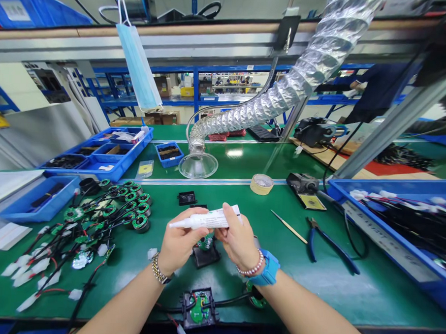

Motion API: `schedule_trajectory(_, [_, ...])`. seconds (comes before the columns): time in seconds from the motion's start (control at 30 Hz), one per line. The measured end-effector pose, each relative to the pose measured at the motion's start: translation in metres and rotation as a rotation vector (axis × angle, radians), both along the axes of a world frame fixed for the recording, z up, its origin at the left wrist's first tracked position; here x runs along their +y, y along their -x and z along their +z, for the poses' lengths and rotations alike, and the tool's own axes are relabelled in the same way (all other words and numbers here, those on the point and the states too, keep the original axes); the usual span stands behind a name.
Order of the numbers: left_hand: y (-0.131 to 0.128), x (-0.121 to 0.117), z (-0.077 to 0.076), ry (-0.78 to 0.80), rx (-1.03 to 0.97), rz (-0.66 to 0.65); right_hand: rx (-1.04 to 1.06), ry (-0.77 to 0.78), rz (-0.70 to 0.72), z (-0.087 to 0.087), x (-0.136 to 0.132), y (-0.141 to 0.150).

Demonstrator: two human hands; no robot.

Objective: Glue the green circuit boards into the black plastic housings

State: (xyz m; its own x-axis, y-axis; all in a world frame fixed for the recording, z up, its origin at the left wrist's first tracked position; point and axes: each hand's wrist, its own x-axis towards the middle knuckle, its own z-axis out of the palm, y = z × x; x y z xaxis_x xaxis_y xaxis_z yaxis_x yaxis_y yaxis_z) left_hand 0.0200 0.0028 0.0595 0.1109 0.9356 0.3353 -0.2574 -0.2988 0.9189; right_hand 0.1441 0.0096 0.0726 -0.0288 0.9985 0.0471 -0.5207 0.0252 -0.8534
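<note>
A white tube with a long pointed nozzle [211, 219] lies level between my hands, its tip toward the left. My left hand [181, 239] grips it by the nozzle end with thumb and fingers. At the other end, my right hand [238, 236] closes round the tube body, thumb on top. Below the hands sits a black housing with a green circuit board [206, 252], partly covered by them. Closer to the table's front edge lies an open black box with a circuit board [201, 308] and cables. A small black cover [186, 198] lies beyond the left hand.
Many wired round circuit boards [132, 207] are heaped on the left. Pliers [330, 245], a thin pointed stick [289, 226] and a tape roll [261, 184] lie on the right. A fume hose [247, 111] hangs ahead. Blue bins [397, 243] flank the table.
</note>
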Motion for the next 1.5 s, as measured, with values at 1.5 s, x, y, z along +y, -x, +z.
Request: schedule_trajectory(1.5, [0.043,0.002,-0.045,0.357,0.675,-0.467,-0.674,-0.049,-0.278,-0.038,-0.026,-0.074])
